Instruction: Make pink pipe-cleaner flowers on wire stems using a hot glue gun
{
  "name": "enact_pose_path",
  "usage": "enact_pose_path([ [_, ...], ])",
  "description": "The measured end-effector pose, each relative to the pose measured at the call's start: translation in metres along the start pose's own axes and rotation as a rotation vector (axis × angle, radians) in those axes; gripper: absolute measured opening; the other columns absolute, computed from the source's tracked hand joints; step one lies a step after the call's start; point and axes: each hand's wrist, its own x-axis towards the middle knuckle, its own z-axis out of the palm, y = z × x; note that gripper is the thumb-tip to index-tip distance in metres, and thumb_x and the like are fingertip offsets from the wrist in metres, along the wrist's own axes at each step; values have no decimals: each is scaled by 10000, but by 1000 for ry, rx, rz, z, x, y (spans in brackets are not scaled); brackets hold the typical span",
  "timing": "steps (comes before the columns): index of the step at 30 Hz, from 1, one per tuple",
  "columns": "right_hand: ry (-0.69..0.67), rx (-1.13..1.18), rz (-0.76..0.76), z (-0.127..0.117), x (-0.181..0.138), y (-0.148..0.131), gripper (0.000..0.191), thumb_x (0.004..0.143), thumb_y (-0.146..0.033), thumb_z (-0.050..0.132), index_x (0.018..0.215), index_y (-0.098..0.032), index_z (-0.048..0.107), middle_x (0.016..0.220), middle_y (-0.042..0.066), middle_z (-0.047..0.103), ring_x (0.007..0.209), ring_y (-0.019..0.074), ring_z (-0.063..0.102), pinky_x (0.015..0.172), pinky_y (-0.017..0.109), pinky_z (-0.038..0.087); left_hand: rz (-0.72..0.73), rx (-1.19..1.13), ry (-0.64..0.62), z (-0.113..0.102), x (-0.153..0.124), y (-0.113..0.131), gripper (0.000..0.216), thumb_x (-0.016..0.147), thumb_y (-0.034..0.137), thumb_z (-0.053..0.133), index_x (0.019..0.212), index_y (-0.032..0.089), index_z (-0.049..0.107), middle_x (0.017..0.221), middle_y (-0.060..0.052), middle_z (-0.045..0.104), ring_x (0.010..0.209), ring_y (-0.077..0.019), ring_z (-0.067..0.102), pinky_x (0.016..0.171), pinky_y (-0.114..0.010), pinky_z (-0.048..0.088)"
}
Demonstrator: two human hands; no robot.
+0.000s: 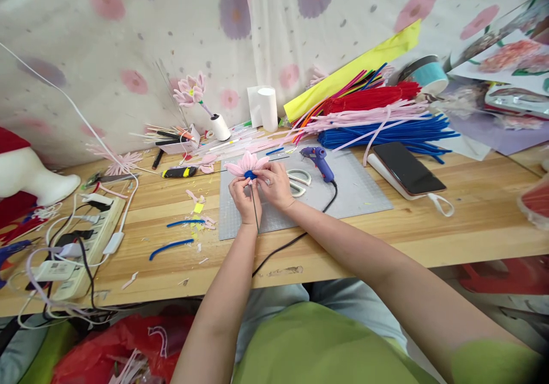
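Note:
Between my two hands is a pipe-cleaner flower (245, 166) with pink petals and a blue centre, held above the grey cutting mat (364, 196). My left hand (243, 202) is closed on it from below, near a thin dark stem (256, 207) that hangs down past the wrist. My right hand (277, 185) pinches the flower's right side by the blue centre; the fingertips partly hide what they touch. Just right of that hand lie scissors (302, 178), their blades hidden. A purple glue gun (319, 164) rests beyond them, its black cord running to the table's front edge.
Blue pipe cleaners (381, 134) and pink and red bundles fill the back right, near a phone (407, 168). Blue offcuts (171, 248) lie at left. A power strip (96, 238) with tangled cables stands farther left. A finished-looking pink flower (191, 91) stands in a white holder (220, 127).

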Motion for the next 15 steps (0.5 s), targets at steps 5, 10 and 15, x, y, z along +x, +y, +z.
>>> enact_pose_path([
  [5,-32,34,53,4,7,-3,208,783,-181,569,935,-197,710,920,71,552,933,203,471,871,348,396,-44,140,-112,-9,25,7,112,847,297,486,799,196,486,892,-70,548,905,-172,507,804,-311,423],
  [10,-98,68,300,8,17,-3,195,743,-263,608,880,-184,721,915,64,553,939,198,489,881,337,394,-101,421,-412,-15,69,20,153,809,253,534,695,200,447,737,-35,535,748,-176,515,688,-295,385],
  [15,-224,51,402,6,19,1,273,669,-386,659,856,-199,729,912,57,578,931,202,521,854,310,393,-123,584,-556,-11,78,29,147,805,238,527,687,200,449,771,-52,565,773,-197,541,667,-297,366],
])
